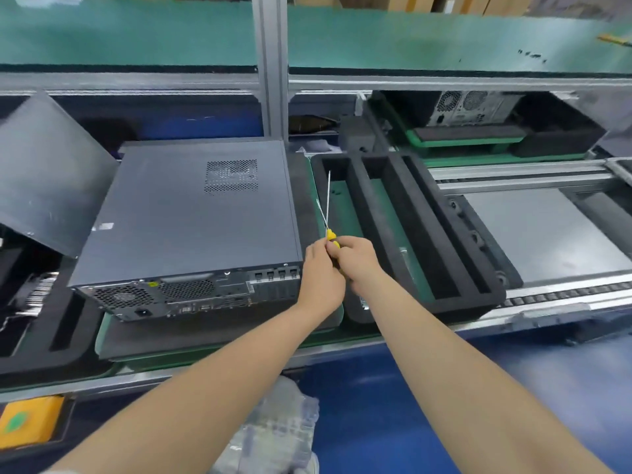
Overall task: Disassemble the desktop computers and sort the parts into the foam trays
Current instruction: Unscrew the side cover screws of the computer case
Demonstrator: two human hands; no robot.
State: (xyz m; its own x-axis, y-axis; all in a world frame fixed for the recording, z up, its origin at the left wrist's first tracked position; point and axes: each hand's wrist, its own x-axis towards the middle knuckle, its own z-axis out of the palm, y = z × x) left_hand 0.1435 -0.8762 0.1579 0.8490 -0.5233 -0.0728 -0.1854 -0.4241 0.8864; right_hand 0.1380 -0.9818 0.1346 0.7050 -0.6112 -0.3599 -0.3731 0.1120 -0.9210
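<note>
head view — left hand [321,268], right hand [357,260] grip thin yellow-handled screwdrivers [330,235], boxy grey computer [191,217], black foam tray [425,217]

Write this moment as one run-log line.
left hand, right hand: gripping yellow-handled screwdrivers | grey metal desktop computer: closed | black foam tray: right of computer

Alu post [270,63] mid-frame; green-matted shelf [136,32] runs behind it, cardboard boxes [444,1] past it at upper rt, blue floor [376,405] well below, conveyor rail [547,297] btw.
</note>
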